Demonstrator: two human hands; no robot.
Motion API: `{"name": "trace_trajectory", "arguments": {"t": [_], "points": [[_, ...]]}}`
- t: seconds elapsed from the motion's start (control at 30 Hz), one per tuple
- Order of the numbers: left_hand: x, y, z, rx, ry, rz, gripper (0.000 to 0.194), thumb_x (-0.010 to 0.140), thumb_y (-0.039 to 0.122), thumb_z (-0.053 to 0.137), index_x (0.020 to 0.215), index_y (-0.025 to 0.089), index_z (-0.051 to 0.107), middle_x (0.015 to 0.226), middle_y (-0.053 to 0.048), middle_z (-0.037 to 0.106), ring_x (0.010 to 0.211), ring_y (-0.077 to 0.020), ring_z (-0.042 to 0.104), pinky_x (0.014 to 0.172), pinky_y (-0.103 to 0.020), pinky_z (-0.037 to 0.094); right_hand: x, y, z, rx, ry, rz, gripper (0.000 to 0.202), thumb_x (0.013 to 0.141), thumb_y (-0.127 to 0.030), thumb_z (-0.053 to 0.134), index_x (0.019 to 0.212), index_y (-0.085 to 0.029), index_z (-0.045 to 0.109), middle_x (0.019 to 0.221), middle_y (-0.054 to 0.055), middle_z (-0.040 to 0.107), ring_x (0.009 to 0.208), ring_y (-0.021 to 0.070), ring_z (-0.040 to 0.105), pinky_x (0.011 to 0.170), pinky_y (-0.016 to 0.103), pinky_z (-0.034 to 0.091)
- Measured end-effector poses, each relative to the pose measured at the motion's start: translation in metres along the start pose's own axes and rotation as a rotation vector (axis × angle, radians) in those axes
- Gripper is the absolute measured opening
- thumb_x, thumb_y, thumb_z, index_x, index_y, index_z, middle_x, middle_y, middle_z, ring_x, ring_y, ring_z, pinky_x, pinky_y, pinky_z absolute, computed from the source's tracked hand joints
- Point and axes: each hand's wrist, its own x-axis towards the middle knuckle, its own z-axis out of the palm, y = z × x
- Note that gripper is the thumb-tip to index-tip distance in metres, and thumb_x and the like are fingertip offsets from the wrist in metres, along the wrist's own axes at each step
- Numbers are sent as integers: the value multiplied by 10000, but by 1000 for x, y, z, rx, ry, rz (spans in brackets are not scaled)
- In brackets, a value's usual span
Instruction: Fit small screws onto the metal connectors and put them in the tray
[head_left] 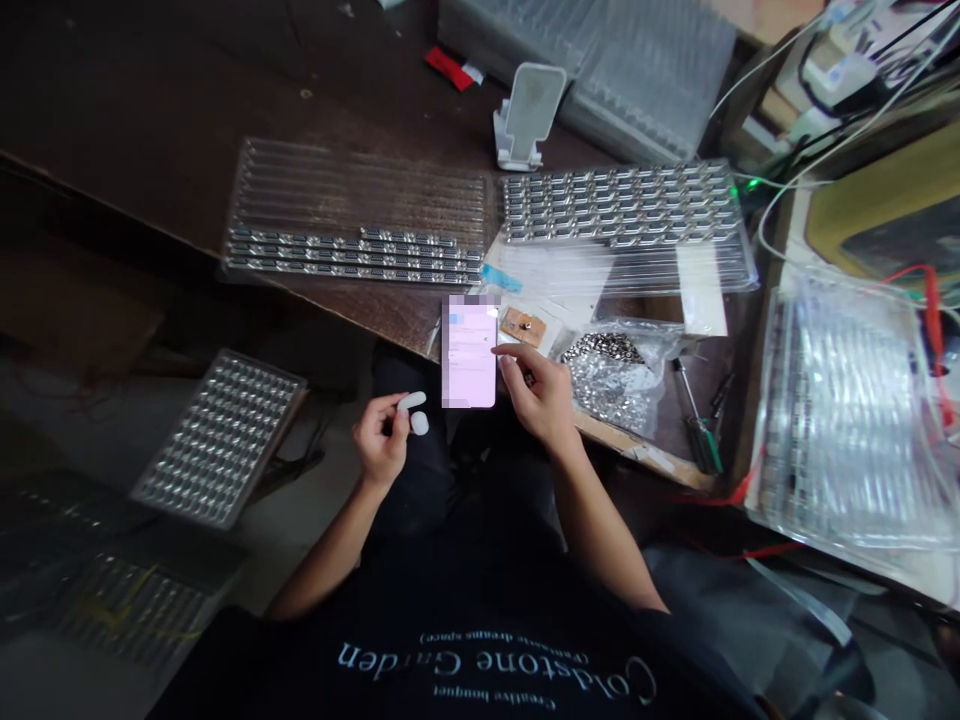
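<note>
My left hand (381, 438) is closed on a small white two-part case (418, 416), which looks like an opened earbud case, held over my lap. To its right a phone (472, 360) with a lit pinkish screen sits at the table's front edge; parts of the screen are blurred out. The index finger of my right hand (536, 390) stretches to the right side of that screen, at or very near its surface. Nothing shows in the right hand, though its lower fingers are curled and partly hidden. A bag of small metal parts (611, 375) lies just right of it.
Behind the phone, two clear ribbed trays hold rows of metal connectors: the left tray (360, 180) and the right tray (626, 205). A white phone stand (531, 110) is behind them. A green-handled screwdriver (697, 425) lies right. Another filled tray (221, 435) sits low at left.
</note>
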Motion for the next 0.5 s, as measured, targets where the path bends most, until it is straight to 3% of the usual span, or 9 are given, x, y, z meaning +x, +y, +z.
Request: {"name": "trace_trajectory", "arguments": {"t": [0.23, 0.37, 0.43, 0.5], "points": [[3, 5, 0, 22, -47, -52, 408, 949, 533, 596, 1008, 144, 707, 713, -38, 683, 580, -134, 634, 578, -241, 520, 2, 6, 6, 11, 4, 22, 310, 990, -362, 528, 1059, -191, 777, 544, -35, 479, 508, 148, 464, 584, 289, 337], [-5, 30, -5, 25, 42, -48, 492, 917, 653, 602, 912, 174, 715, 851, -94, 757, 731, -198, 716, 654, -286, 581, -6, -12, -7, 26, -33, 27, 301, 998, -313, 494, 996, -199, 772, 669, 14, 658, 604, 167, 597, 639, 274, 420], [-9, 21, -5, 21, 89, -61, 532, 850, 715, 663, 879, 187, 718, 819, -80, 760, 706, -207, 714, 602, -274, 575, -10, -16, -10, 21, -56, 33, 302, 1003, -297, 493, 944, -207, 775, 725, 22, 715, 653, 166, 646, 650, 253, 442], [-4, -6, 7, -30, 68, -77, 549, 800, 732, 715, 878, 189, 725, 762, -56, 752, 616, -200, 687, 512, -263, 538, -7, -10, -7, 10, -55, 44, 278, 980, -243, 518, 1028, -220, 791, 770, 13, 745, 671, 149, 662, 658, 229, 448]]}}
